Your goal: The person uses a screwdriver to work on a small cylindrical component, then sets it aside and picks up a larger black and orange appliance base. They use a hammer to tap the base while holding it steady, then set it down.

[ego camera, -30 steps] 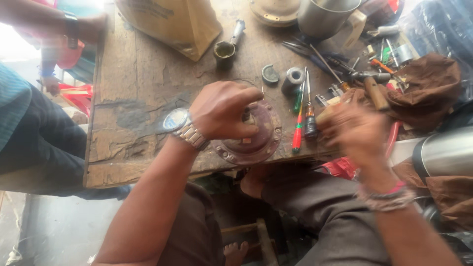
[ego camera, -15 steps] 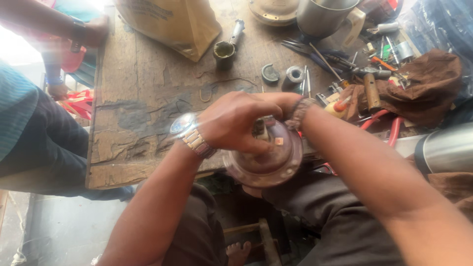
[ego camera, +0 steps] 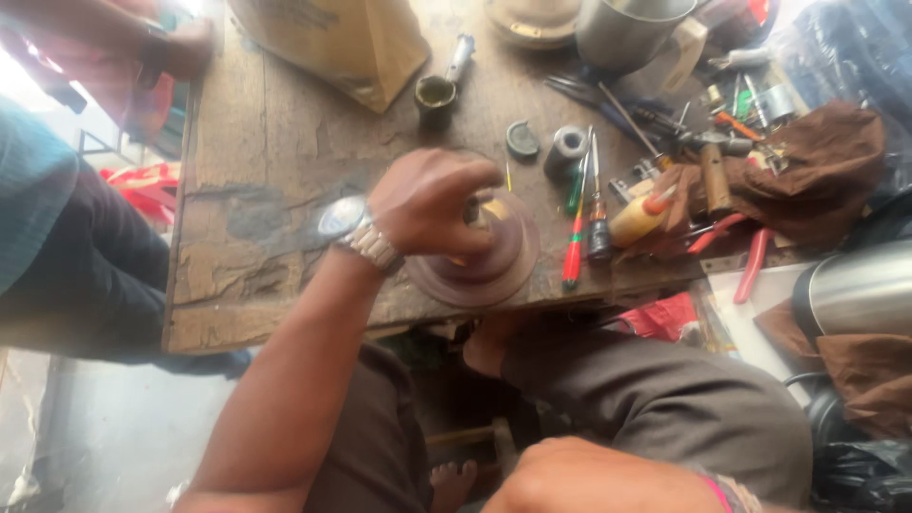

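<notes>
Head view: the right hand [ego camera: 608, 475] has let go of the round metal disc [ego camera: 480, 256] and dropped to the lap, grip unclear. The left hand [ego camera: 427, 199] alone now presses it onto the bench [ego camera: 275, 161], fingers [ego camera: 475, 176] curled over its hub.

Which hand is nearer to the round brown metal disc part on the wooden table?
Left. The left hand grips the top of the round brown metal disc part; the right hand rests low, near the lap, apart from it.
</notes>
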